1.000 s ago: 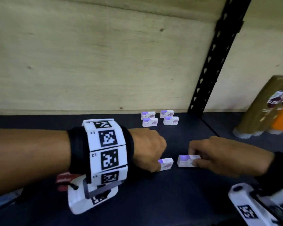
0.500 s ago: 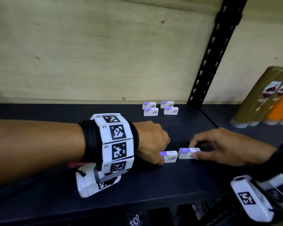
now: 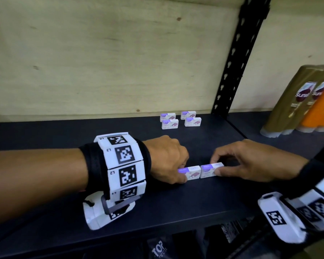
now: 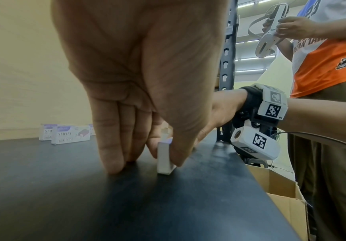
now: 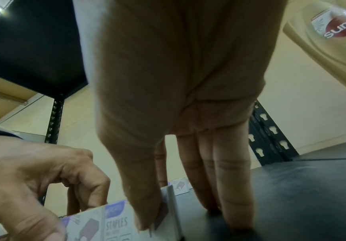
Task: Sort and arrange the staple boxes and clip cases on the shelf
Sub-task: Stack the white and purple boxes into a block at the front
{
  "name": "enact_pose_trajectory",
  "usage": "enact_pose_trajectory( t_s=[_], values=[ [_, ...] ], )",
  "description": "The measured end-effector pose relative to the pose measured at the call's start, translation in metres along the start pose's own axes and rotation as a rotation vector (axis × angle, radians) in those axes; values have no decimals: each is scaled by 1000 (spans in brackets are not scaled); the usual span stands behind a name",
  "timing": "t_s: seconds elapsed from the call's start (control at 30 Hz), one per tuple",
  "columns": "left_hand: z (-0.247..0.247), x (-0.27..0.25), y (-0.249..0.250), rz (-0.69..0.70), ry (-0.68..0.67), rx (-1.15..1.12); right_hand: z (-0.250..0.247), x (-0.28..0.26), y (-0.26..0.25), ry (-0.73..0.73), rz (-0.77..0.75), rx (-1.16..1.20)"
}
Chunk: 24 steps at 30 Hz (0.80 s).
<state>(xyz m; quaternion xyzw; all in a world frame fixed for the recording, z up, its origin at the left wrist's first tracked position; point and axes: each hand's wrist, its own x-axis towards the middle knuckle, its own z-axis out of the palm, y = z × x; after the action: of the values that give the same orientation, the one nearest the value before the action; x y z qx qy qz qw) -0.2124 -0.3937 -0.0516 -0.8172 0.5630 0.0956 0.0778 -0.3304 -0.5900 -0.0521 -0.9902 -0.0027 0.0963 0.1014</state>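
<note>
Closing the gap between two staple boxes at the front of the dark shelf (image 3: 204, 200), now almost end to end where a clear space separated them a second ago.

Pinching the left staple box (image 3: 192, 172) in the left hand (image 3: 166, 158), thumb and fingertips curled round it; gripping the right staple box (image 3: 210, 170) the same way in the right hand (image 3: 241, 159). Forming, apparently, a new front row apart from the four staple boxes (image 3: 180, 120) grouped at the back wall; shampoo bottles (image 3: 299, 101) standing in the next bay.
</note>
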Motion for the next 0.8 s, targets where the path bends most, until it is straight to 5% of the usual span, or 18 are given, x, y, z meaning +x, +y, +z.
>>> enact_pose_trajectory(
  t_s=[0.4,0.6,0.8],
  values=[
    [-3,-2,3,-12,-6,2,1,2,-1,-9,51,-29],
    [-15,-1,-4,-91,-148,-121,-11,8,5,-127,105,245],
    [-33,12,-29,-132,-46,-186,-49,46,1,-29,94,38]
  ],
)
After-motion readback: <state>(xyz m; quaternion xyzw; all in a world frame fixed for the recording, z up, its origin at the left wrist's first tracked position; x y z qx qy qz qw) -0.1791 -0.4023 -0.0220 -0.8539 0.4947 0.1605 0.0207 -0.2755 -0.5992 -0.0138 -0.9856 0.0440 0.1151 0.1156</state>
